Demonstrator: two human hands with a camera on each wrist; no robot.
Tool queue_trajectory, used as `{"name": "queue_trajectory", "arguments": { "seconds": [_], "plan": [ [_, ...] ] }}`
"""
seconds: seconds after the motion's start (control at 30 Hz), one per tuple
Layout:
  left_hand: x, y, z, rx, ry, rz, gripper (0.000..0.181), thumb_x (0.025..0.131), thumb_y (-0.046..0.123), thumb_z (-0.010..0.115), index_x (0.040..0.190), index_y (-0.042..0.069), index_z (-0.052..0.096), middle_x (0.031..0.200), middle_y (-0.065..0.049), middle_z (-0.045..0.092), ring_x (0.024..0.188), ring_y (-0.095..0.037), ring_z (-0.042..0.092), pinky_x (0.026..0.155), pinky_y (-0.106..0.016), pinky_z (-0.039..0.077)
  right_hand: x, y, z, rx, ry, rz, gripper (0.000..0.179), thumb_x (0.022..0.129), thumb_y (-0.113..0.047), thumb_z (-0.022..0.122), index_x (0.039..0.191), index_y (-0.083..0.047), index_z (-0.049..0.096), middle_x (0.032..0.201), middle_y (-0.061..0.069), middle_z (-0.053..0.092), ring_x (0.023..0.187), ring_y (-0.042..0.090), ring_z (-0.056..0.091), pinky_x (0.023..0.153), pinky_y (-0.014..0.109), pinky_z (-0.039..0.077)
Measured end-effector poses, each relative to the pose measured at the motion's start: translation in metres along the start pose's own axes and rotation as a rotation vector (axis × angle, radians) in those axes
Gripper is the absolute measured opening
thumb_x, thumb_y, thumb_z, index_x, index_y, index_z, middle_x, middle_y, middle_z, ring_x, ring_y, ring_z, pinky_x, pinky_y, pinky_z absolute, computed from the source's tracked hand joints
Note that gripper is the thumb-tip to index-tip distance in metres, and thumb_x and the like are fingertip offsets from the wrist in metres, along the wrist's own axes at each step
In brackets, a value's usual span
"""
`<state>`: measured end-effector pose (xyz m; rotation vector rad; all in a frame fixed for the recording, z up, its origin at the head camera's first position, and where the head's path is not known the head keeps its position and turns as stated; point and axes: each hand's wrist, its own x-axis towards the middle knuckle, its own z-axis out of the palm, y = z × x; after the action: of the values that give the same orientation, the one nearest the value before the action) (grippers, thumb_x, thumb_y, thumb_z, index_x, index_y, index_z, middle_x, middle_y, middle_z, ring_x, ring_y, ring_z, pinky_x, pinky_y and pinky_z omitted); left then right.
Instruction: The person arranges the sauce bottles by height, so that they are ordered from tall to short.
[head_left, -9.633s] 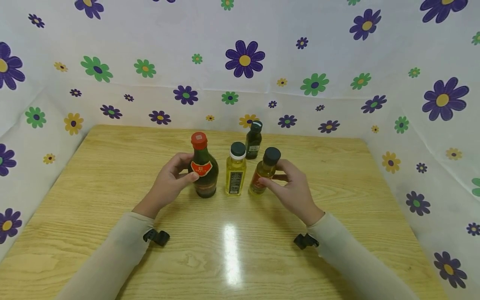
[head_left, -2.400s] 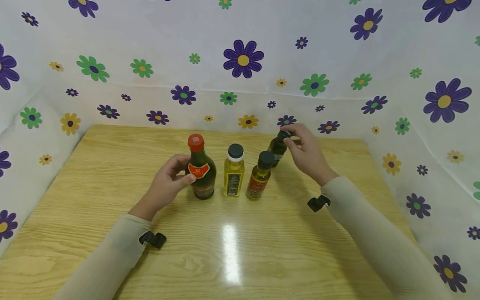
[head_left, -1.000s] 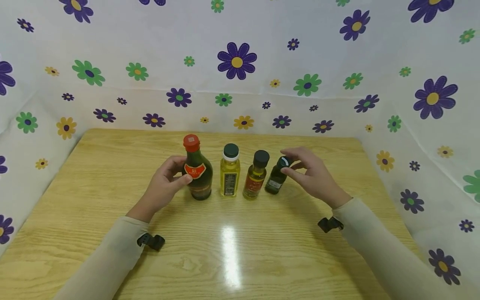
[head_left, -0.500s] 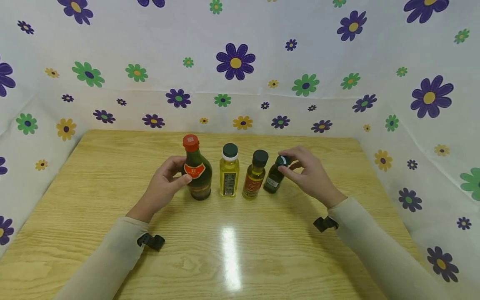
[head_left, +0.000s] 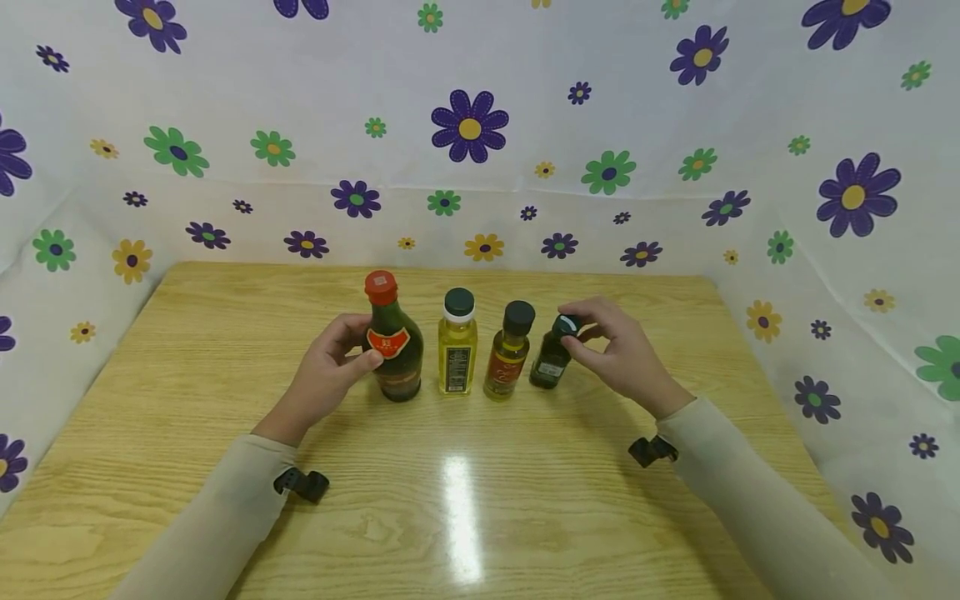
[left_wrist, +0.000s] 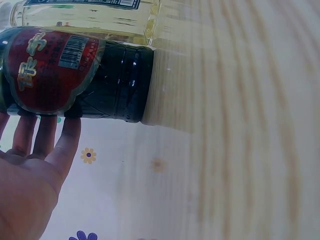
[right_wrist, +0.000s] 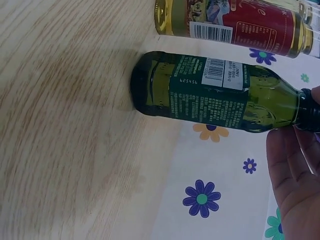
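My left hand point(head_left: 327, 364) holds a large dark green bottle point(head_left: 397, 371) with a red cap, thumb at the front and fingers at its left side. In the left wrist view those fingertips touch the red-labelled bottle. My right hand point(head_left: 617, 354) pinches a small dark green bottle point(right_wrist: 210, 92) by its cap and neck, at the right end of a row. In the head view it leans slightly right. Between the held bottles stand a square yellow oil bottle point(head_left: 457, 358) with a dark green cap and a red-labelled oil bottle point(head_left: 505, 367) with a black cap.
A wooden table point(head_left: 360, 500) carries the row, with bare wood in front of the bottles. White flowered cloth point(head_left: 315, 92) hangs behind it and along both sides. Narrow gaps part the bottles.
The right hand has let go of the red-labelled bottle, gripped the small dark green bottle behind and brought it forward to the row's right end. The left hand has kept its hold.
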<state>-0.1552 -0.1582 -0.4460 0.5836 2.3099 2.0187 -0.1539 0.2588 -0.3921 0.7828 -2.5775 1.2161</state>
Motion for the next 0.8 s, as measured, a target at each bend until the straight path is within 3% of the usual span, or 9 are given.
{"name": "queue_trajectory", "arguments": {
  "seconds": [0.5,0.8],
  "plan": [
    [-0.0013,0.0009,0.0007,-0.009,0.003,-0.011,0.04,0.103,0.009,0.065,0.141,0.008,0.052,0.132,-0.002,0.059,0.12,-0.019,0.056,0.097,-0.023,0.05,-0.0019,-0.0022,0.0017,-0.003,-0.006,-0.016,0.04,0.097,0.0,0.068,0.136,-0.006,0.063,0.126,0.01,0.064,0.108,0.02,0.062,0.084,0.024,0.058],
    [-0.0015,0.0003,0.001,-0.011,-0.007,-0.011,0.041,0.103,0.014,0.065,0.142,0.009,0.052,0.135,-0.004,0.057,0.122,-0.02,0.055,0.097,-0.023,0.051,-0.0011,-0.0087,0.004,-0.041,0.016,0.041,0.039,0.096,-0.011,0.075,0.134,-0.005,0.064,0.126,0.01,0.065,0.108,0.022,0.064,0.087,0.043,0.059]
  ]
}}
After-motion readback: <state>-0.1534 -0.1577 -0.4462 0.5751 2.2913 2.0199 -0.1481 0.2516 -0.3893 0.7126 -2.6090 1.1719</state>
